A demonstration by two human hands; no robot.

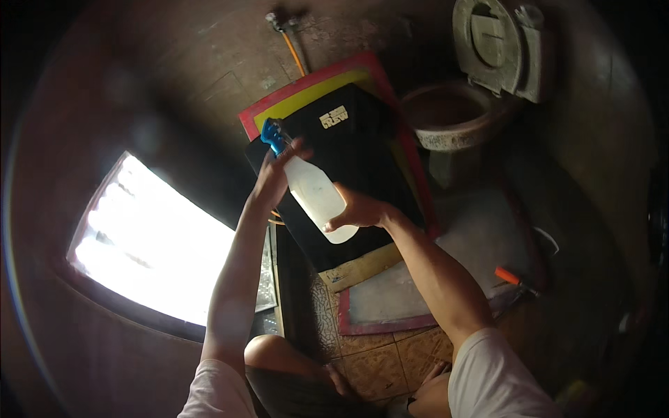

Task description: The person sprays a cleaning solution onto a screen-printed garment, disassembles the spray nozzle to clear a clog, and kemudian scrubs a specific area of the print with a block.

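A translucent white spray bottle [315,191] with a blue spray head [273,136] is tilted in the middle of the view, its head toward the upper left. My left hand [277,169] is closed around its neck, just below the blue head. Near the base, my right hand [359,207] grips the bottle's body. Behind and below it lies a black shirt [359,157] with a small pale print, spread over a board whose tan end [359,267] shows at the near side. Whether the bottle touches the cloth I cannot tell.
A red-edged frame with a yellow inner band [313,87] rises behind the shirt. At the upper right is a toilet [453,118], lid raised. A red-edged screen [390,299] and an orange-handled tool [509,276] lie to the right. A bright lit panel [153,240] is at left.
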